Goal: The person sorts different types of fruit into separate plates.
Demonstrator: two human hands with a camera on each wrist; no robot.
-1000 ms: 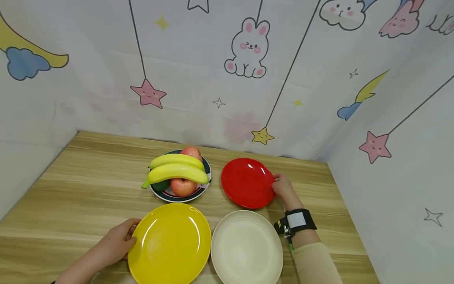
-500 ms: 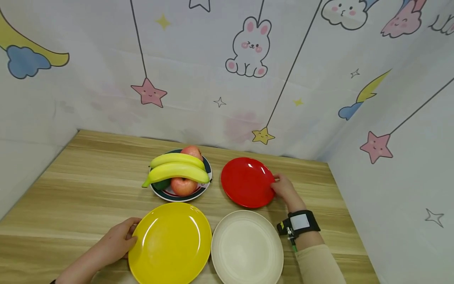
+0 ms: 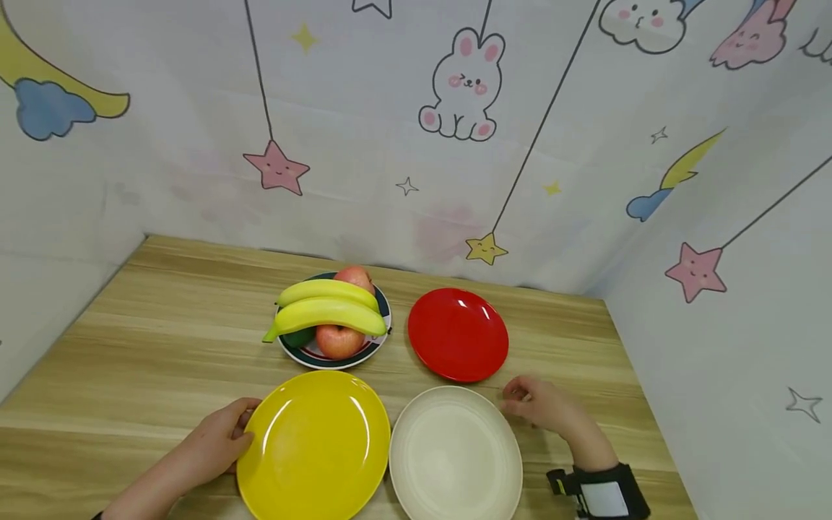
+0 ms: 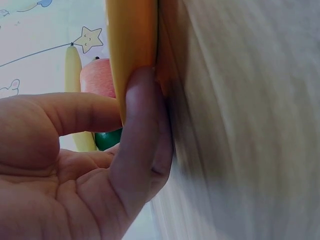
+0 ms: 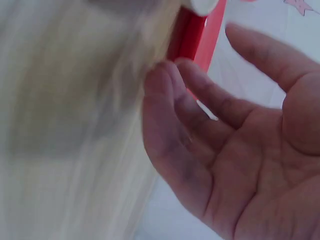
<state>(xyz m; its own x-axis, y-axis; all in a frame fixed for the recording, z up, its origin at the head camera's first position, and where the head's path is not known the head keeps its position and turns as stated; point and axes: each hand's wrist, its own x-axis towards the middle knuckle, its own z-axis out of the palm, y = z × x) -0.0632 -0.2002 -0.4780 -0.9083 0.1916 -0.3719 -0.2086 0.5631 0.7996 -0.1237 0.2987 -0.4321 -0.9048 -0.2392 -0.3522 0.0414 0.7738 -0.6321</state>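
At the front left, my left hand (image 3: 217, 439) pinches the left rim of a yellow plate (image 3: 313, 448). In the left wrist view the thumb lies on the face of that plate (image 4: 135, 35), with fingers curled beneath its edge. My right hand (image 3: 542, 408) hovers by the upper right rim of a cream plate (image 3: 456, 455), its fingers apart from the rim in the right wrist view and nothing held. A red plate (image 3: 458, 334) lies behind the cream one, just beyond the right hand.
A patterned plate (image 3: 383, 347) at the back carries two bananas (image 3: 328, 314), apples (image 3: 339, 341) and a dark green fruit (image 3: 299, 338). The wooden table (image 3: 162, 325) meets a cartoon-printed cloth wall (image 3: 364, 108) behind and at both sides.
My right hand has let go of the red plate's right rim and come back toward me, beside the cream plate. The left hand keeps its grip on the yellow plate.
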